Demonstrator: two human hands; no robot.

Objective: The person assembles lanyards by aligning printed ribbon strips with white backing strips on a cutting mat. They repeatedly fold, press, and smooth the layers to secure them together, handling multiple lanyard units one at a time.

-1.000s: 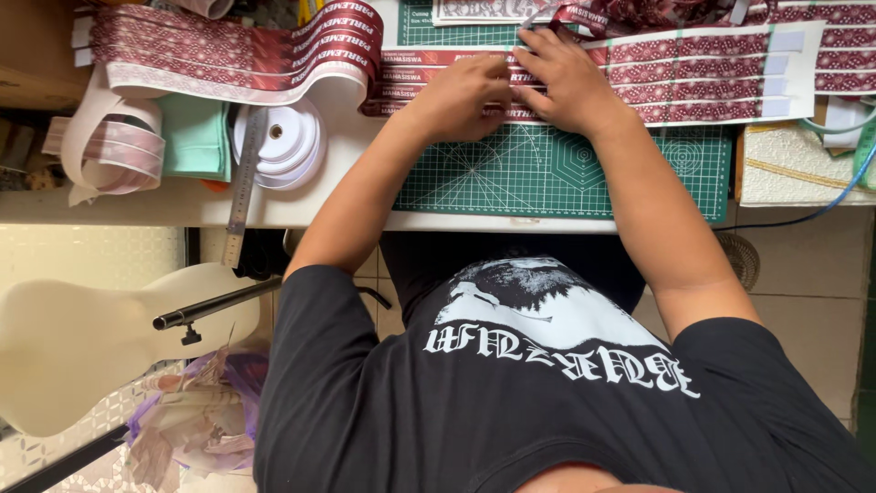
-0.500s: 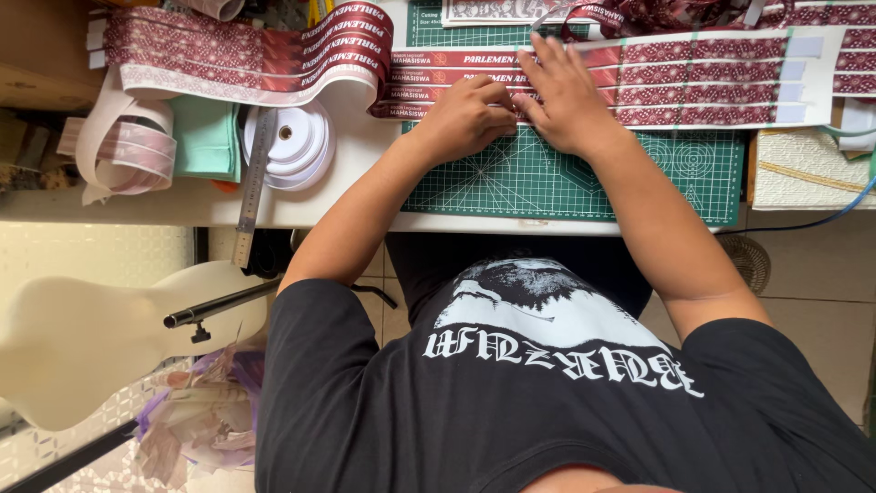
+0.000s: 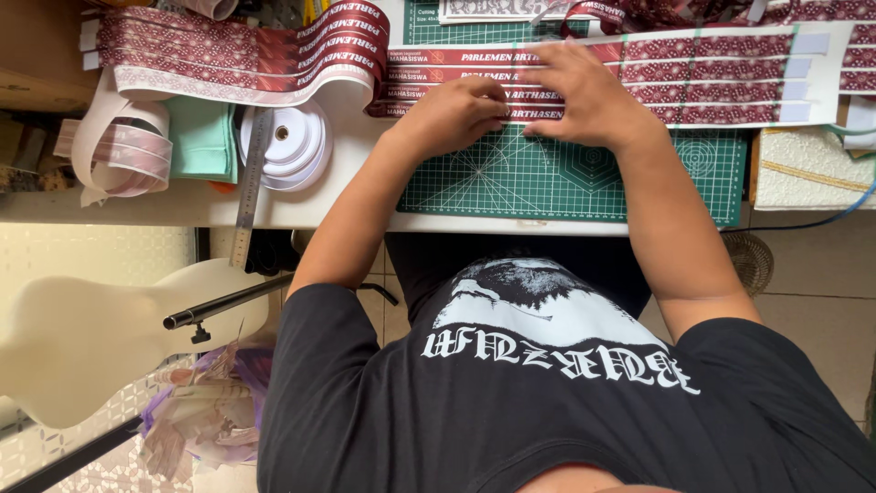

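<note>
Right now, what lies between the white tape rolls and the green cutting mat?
In the head view, only bare white tabletop lies between the white tape rolls and the green cutting mat; the left forearm crosses above it.

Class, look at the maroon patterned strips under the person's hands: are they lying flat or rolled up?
Flat: the maroon strips lie spread in rows across the green cutting mat, pressed by the left hand and right hand.

Lighting is bright, even and diffuse, with no single source apparent. Shadows are soft: a faint one lies under the left hand (image 3: 456, 114) and right hand (image 3: 593, 96) on the green cutting mat (image 3: 547, 178). The space beneath the surface (image 3: 182, 203) is darker. No strong glare. Focus is sharp at centre; slight wide-angle stretching shows toward the edges.
</note>
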